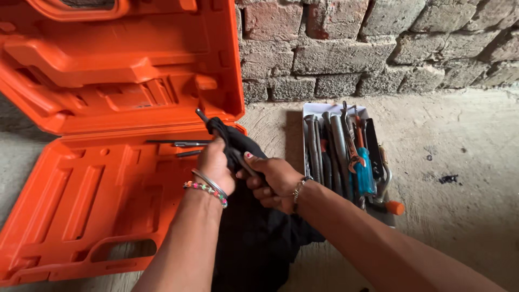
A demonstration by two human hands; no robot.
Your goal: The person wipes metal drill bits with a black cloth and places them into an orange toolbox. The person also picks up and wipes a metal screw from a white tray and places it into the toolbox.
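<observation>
My left hand (215,164) and my right hand (272,183) both grip a black cloth-wrapped tool (233,140) over the right edge of an open orange plastic tool case (81,189). A dark rod tip sticks out of the cloth at its upper end. The black cloth (254,243) hangs down below my hands to the floor. Beaded and metal bangles sit on my left wrist, a chain bracelet on my right.
Two thin metal bits (178,144) lie in the case's tray. A shallow tray of hand tools (346,157), with spanners, pliers and a blue-handled screwdriver, rests on the concrete floor to the right. A rough brick wall (378,43) stands behind.
</observation>
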